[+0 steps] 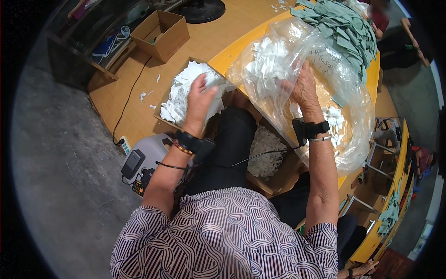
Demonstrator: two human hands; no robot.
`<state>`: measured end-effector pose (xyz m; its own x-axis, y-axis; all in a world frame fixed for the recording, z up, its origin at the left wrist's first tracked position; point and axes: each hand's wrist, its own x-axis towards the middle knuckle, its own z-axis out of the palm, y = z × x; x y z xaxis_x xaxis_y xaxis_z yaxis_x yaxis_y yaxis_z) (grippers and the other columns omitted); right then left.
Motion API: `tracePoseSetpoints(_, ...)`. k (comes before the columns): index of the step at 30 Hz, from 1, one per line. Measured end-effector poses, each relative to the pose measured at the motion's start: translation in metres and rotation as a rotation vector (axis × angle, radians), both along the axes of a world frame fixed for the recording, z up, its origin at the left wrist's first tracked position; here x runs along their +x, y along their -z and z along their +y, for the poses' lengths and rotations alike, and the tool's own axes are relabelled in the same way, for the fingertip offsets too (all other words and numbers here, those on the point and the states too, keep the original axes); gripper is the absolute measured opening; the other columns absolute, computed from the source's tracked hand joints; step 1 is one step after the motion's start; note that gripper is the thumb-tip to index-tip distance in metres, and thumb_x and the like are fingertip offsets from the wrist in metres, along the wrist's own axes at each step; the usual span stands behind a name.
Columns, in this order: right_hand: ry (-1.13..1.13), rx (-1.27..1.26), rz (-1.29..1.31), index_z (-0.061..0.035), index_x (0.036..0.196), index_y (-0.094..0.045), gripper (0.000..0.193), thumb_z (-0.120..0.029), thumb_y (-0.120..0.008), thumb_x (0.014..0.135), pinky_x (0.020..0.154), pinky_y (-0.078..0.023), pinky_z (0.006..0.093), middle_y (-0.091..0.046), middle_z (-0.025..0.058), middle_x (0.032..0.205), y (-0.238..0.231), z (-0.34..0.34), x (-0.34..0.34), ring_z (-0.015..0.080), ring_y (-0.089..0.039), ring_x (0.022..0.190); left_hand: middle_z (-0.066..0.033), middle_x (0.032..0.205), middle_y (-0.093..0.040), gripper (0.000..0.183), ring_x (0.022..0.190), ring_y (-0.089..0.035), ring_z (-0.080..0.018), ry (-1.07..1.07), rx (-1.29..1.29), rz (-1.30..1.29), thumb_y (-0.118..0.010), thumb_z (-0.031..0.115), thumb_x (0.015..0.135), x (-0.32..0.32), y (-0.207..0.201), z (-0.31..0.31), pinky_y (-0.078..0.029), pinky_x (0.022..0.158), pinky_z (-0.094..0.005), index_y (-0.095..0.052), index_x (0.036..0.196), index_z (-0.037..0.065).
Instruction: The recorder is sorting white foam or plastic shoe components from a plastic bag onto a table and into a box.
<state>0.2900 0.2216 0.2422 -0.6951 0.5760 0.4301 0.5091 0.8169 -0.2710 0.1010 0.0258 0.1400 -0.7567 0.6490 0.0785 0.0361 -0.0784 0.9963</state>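
A large clear plastic bag (355,135) lies on the yellow table, with small white pieces (268,56) inside and under its film. My right hand (304,88) is at the bag's upper part, its fingers bent around the crumpled film. To the left, my left hand (200,102) is raised over a cardboard box (163,110) heaped with white scraps (183,93). Its thumb stands apart from the fingers, and I see nothing held in it. The bag's left corner reaches close to this hand; whether they touch is unclear.
Green cloth pieces (334,28) are piled at the table's far end. Another box of pale scraps (265,153) sits by my legs. An open cardboard box (160,37) stands on the floor, near a black cable (131,90) and a grey machine (146,156). Other people are at right.
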Motion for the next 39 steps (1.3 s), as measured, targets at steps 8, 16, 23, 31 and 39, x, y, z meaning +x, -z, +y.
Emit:
tracePoseSetpoints(8, -0.056, -0.013, -0.069, -0.0062, 0.112, -0.051, 0.058, -0.038, -0.068, 0.066, 0.077, -0.045, 0.0384, -0.056, 0.0193, 0.105, 0.023, 0.010, -0.029, 0.0343, -0.056, 0.092, -0.0134, 0.105, -0.053, 0.041, 0.104, -0.047, -0.0293, 0.253, -0.036, 0.778, -0.060, 0.015, 0.070, 0.041, -0.050, 0.064, -0.035, 0.089, -0.0391, -0.053, 0.109, 0.005)
tracePoseSetpoints(16, -0.049, -0.469, 0.130, -0.0090, 0.108, -0.057, 0.044, -0.017, -0.070, 0.067, 0.075, -0.047, 0.0311, -0.062, 0.0110, 0.096, 0.032, 0.021, -0.007, 0.0229, -0.060, 0.086, -0.0120, 0.106, -0.053, 0.038, 0.105, -0.047, -0.0275, 0.236, -0.033, 0.750, -0.057, 0.012, 0.071, 0.047, -0.043, 0.067, -0.035, 0.087, -0.0375, -0.053, 0.109, 0.006)
tracePoseSetpoints(23, 0.212, -0.176, 0.080, -0.0071, 0.104, -0.058, 0.043, -0.014, -0.070, 0.063, 0.077, -0.046, 0.0324, -0.061, 0.0129, 0.097, -0.002, 0.009, 0.110, 0.0261, -0.059, 0.089, -0.0108, 0.105, -0.053, 0.037, 0.104, -0.048, -0.0266, 0.208, -0.023, 0.945, -0.052, 0.008, 0.070, 0.039, -0.032, 0.066, -0.036, 0.086, -0.0370, -0.054, 0.106, 0.006)
tracePoseSetpoints(31, 0.143, -0.331, 0.096, -0.0078, 0.096, -0.061, 0.033, -0.013, -0.062, 0.064, 0.080, -0.044, 0.0325, -0.057, 0.0121, 0.097, -0.017, -0.025, 0.168, 0.0277, -0.055, 0.092, -0.0127, 0.098, -0.057, 0.027, 0.095, -0.053, -0.0291, 0.282, 0.085, 0.748, -0.058, 0.008, 0.069, 0.024, -0.045, 0.064, -0.042, 0.084, -0.0343, -0.059, 0.095, 0.002)
tracePoseSetpoints(39, 0.111, -0.507, 0.264, 0.0001, 0.087, -0.061, 0.017, -0.004, -0.055, 0.072, 0.072, -0.043, 0.0248, -0.057, 0.0060, 0.089, -0.016, -0.012, 0.188, 0.0125, -0.054, 0.082, -0.0126, 0.090, -0.060, 0.017, 0.089, -0.057, -0.0253, 0.225, 0.321, 0.752, -0.057, -0.002, 0.072, 0.082, -0.103, 0.032, -0.045, 0.079, -0.0311, -0.061, 0.088, 0.001)
